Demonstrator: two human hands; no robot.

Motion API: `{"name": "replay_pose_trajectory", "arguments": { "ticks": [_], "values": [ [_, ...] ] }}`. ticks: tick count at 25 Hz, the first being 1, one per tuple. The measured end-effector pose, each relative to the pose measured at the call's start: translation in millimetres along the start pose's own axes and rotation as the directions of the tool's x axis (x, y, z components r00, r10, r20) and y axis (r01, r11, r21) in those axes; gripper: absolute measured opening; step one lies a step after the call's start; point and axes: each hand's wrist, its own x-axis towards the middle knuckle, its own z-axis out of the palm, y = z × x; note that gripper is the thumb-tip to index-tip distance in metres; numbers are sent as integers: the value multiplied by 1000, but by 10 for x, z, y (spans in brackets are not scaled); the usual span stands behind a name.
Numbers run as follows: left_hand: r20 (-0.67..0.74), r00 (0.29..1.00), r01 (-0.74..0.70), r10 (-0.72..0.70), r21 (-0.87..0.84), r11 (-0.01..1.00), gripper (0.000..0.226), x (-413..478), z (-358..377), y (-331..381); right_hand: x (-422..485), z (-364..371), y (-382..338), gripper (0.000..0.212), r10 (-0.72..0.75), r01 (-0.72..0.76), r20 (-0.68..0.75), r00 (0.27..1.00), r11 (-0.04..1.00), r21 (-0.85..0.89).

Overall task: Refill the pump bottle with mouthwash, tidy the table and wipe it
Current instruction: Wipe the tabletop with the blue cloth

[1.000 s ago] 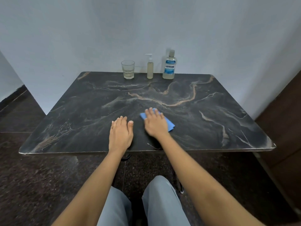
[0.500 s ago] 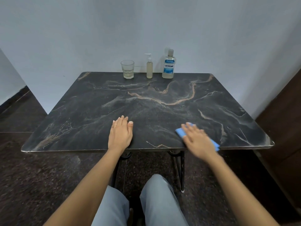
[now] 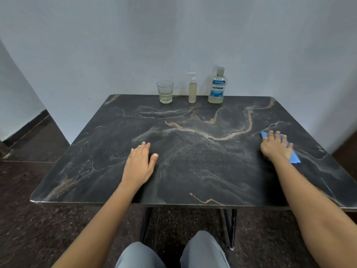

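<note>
- The right hand [image 3: 274, 147] is lying flat on a blue cloth [image 3: 294, 158] near the right edge of the counter [image 3: 193, 171]. Its fingers are straight and slightly spread, pressing down rather than curling round the cloth.
- The blue cloth is showing only as a corner beyond the fingertips and a pointed flap beside the wrist. The rest is lying hidden under the palm, so its folds cannot be told.
- The left hand [image 3: 140, 165], wearing a ring [image 3: 133, 155], is resting palm down on the bare marbled counter nearer the middle, fingers straight, holding nothing.
- Three things are standing upright and apart along the far edge by the wall: a glass tumbler [image 3: 165, 91], the pump bottle [image 3: 192, 89] in the middle, and the Listerine mouthwash bottle [image 3: 217, 88] on the right.
- Pale liquid is showing in all three. The mouthwash bottle's label is hiding its level, and the pump bottle's level is hard to make out.
- The counter's near right corner is running out of frame, and the grey trouser knees [image 3: 202, 250] are being cut off at the bottom.
</note>
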Motion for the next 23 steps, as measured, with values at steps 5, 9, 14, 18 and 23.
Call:
{"name": "replay_pose_trajectory", "arguments": {
  "ticks": [5, 9, 14, 18, 23],
  "values": [
    [-52, 991, 119, -122, -50, 992, 57, 91, 61, -133, -7, 328, -1370, 55, -301, 302, 52, 952, 953, -29],
    [-121, 977, 163, -178, -128, 978, 58, 82, 64, -138, -634, 638, -2410, 54, -583, 588, 121, 804, 809, -7],
    [-263, 925, 231, -276, -190, 954, 52, 76, 15, -124, -1505, 782, -2585, 53, -827, 855, 285, 485, 517, 43],
    [-241, 921, 246, -305, -245, 938, 48, 40, -17, -125, -1973, 596, -1880, 51, -903, 928, 271, 333, 364, 74],
    [-167, 958, 207, -232, -157, 966, 47, 189, -105, -398, -1720, 321, -997, 51, -872, 901, 288, 396, 429, 59]
  ]
}}
